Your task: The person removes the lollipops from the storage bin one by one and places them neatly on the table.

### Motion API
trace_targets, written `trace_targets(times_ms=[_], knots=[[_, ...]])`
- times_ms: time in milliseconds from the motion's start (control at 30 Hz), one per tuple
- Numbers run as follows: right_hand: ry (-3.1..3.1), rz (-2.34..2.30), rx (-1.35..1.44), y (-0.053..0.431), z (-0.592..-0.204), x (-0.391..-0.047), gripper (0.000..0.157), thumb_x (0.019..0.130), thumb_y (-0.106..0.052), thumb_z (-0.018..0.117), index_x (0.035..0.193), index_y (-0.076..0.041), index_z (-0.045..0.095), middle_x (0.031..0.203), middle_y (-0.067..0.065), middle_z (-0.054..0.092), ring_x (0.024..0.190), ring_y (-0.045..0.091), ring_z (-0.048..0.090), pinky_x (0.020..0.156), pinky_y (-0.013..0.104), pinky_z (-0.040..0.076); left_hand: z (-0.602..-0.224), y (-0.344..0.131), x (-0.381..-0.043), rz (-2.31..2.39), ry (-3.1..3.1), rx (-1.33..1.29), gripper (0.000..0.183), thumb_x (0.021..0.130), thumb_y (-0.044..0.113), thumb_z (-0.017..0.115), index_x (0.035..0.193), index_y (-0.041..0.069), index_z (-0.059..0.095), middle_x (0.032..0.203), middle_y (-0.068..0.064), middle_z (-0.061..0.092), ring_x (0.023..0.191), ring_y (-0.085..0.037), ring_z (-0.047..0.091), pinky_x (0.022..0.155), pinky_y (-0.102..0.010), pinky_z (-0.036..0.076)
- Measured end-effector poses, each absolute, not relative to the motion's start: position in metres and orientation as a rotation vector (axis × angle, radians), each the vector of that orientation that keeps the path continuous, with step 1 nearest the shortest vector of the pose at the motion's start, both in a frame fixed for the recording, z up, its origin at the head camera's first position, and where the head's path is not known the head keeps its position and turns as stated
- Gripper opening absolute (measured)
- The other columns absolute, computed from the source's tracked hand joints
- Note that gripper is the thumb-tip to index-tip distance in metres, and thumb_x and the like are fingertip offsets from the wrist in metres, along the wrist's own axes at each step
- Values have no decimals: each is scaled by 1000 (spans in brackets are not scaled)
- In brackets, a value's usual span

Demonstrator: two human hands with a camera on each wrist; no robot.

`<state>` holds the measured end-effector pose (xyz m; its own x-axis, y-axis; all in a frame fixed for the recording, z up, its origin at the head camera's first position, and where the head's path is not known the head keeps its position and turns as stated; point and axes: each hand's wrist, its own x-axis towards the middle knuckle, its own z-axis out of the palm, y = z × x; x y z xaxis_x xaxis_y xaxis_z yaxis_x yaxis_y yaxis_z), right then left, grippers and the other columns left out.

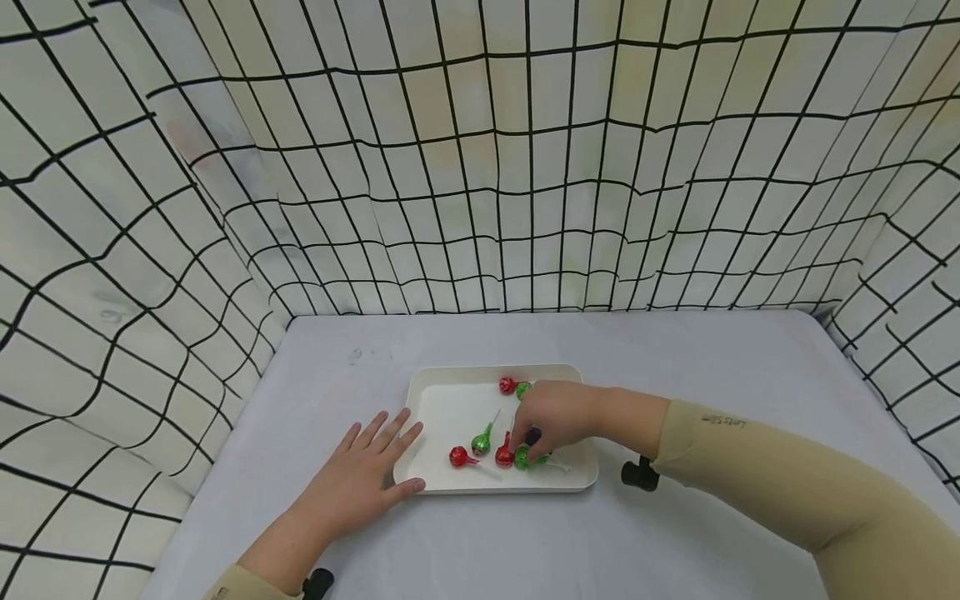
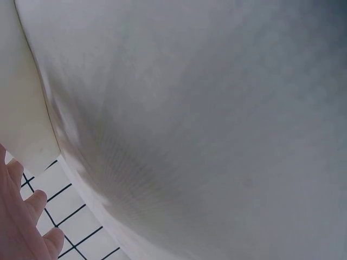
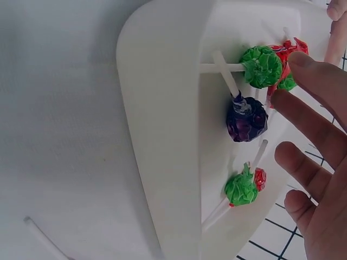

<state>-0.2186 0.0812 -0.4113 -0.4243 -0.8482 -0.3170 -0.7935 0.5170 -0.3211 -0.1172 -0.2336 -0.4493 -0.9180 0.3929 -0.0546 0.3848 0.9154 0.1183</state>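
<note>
My right hand (image 1: 555, 417) reaches over the white tray (image 1: 442, 383), thumb and index fingertips right at the wrapper of a red lollipop (image 1: 505, 455). In the right wrist view a gap shows between those fingertips, and the other fingers (image 3: 303, 165) are loosely bent. Close beside them lie a green lollipop (image 3: 261, 66) and a dark purple lollipop (image 3: 248, 120). Another green lollipop (image 1: 481, 443) and a red one (image 1: 460, 456) lie toward the left. My left hand (image 1: 367, 475) is spread out at the tray's left edge, thumb by the near left corner.
At the tray's far side sit a red lollipop (image 1: 507, 385) and a green one (image 1: 523, 389). A white stick (image 3: 46, 238) lies on the white tabletop (image 1: 675, 350) outside the tray. Pale walls with a black grid (image 1: 525, 167) enclose the table.
</note>
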Motion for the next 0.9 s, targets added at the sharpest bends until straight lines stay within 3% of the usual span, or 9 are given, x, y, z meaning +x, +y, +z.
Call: trace_targets(times_ms=[367, 700, 900], knots=[[2363, -112, -1321, 77, -419, -217, 22, 84, -34, 81, 105, -36, 78, 92, -26, 68, 89, -4, 56, 87, 27, 40, -447, -232, -118, 156, 2982, 600, 81, 91, 69, 51, 155, 22, 37, 163, -3, 25, 149, -36, 21, 118, -60, 15], [2367, -112, -1301, 75, -423, -214, 19, 84, -32, 81, 102, -38, 77, 80, -26, 62, 79, 2, 52, 79, 25, 39, -447, -232, -118, 162, 2988, 603, 81, 91, 68, 52, 155, 22, 37, 163, -3, 25, 149, -36, 21, 118, -60, 16], [2367, -85, -1319, 77, -423, -213, 21, 84, -33, 81, 105, -38, 77, 86, -26, 65, 81, 0, 52, 79, 26, 38, -446, -232, -118, 151, 2986, 609, 82, 91, 72, 47, 155, 22, 36, 163, -3, 25, 149, -36, 21, 118, -60, 16]])
